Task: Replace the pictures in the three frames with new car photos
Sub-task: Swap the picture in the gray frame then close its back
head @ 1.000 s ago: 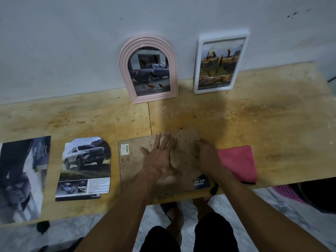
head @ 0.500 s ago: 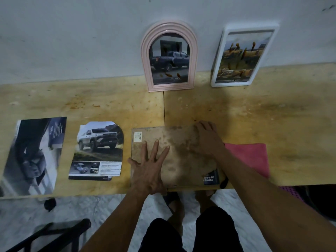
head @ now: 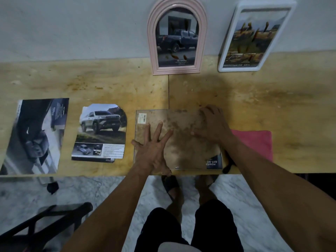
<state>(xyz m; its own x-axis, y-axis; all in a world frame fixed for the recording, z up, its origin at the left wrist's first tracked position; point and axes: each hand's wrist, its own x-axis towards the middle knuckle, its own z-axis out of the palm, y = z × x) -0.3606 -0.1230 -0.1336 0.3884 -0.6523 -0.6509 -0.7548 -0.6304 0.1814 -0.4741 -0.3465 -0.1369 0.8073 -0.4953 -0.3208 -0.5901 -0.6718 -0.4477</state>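
1. Brown backing board [head: 181, 139] lies flat at the tabletop's [head: 272, 106] near edge, in front of you, barcode sticker at its far left corner.
2. A car photo [head: 215, 161] sits under the board; only its dark near-right corner with upside-down "POWER OFF-RO" text shows.
3. Your left hand [head: 154, 151] rests palm down on the board's left half, fingers straight and spread.
4. Your right hand [head: 213, 124] is on the board's far right corner, fingers bent down onto it; can't tell if they grip the edge or just press.
5. Pink cloth [head: 254, 144] lies just right of the board, partly under your right forearm.
6. Arch-cut SUV photo [head: 101, 131] lies flat just left of the board; a larger dark photo page [head: 34, 135] is further left.
7. Pink arched frame [head: 177, 37] leans on the wall behind, with a dark pickup picture inside.
8. White rectangular frame [head: 254, 37] leans on the wall to its right, tilted, with a yellowish car picture.
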